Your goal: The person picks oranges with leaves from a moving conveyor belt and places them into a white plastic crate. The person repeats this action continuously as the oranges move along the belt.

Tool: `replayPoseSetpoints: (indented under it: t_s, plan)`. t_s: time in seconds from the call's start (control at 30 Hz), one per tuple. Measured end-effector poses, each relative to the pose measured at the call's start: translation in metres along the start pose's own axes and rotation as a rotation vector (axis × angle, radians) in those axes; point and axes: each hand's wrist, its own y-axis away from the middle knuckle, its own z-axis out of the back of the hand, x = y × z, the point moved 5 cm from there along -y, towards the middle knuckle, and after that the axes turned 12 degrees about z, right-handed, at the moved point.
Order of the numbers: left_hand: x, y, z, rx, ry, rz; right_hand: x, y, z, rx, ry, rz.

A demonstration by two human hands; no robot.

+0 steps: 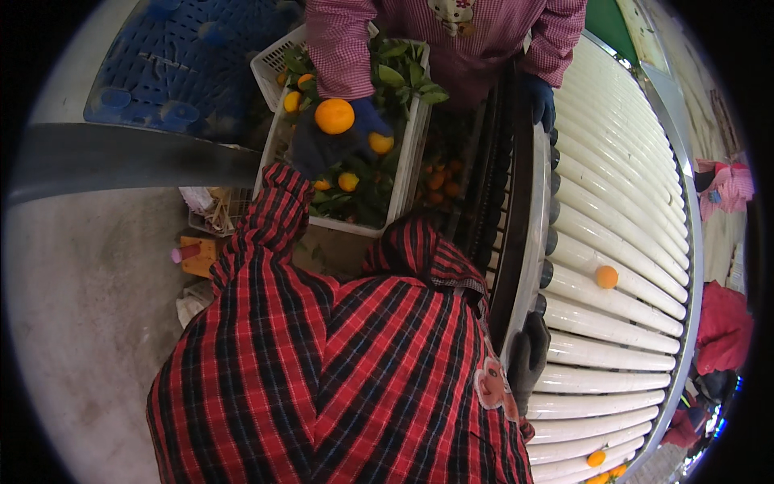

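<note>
My left hand (315, 144), in a dark glove, reaches over a white plastic crate (396, 202) and holds a large orange (334, 116). Beneath it in the crate are several oranges, one of them a yellow-orange fruit (347, 182), among green leaves. A co-worker's blue-gloved hand (366, 115) is right beside mine, with another orange (381, 143) at its fingers. My right hand (530, 354), in a dark grey glove, lies along the metal side rail (525, 242) of a roller conveyor; its finger pose is unclear.
White rollers (611, 224) curve along the right, carrying a single orange (607, 277) midway and several lower down. The co-worker's other gloved hand (540, 103) touches the rail. More oranges (436, 180) lie below beside the crate. A blue plastic pallet (181, 72) and a wooden stool (201, 255) are left.
</note>
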Motion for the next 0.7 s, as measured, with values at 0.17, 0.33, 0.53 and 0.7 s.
replayPoseSetpoints:
  t_s: [0.17, 0.33, 0.53, 0.7]
  plan:
    - [-0.044, 0.023, 0.020, -0.131, 0.065, -0.215, 0.026, -0.002, -0.004, -0.017, -0.047, 0.025]
    - [-0.113, 0.010, 0.083, -0.271, 0.044, -0.433, 0.046, -0.003, 0.004, 0.054, 0.034, -0.048]
    - [-0.214, -0.042, 0.212, -0.390, -0.239, -0.688, 0.052, -0.007, -0.004, 0.036, -0.004, -0.017]
    - [-0.176, -0.041, 0.239, -0.670, -0.242, -0.615, 0.048, -0.008, -0.009, 0.047, 0.005, -0.022]
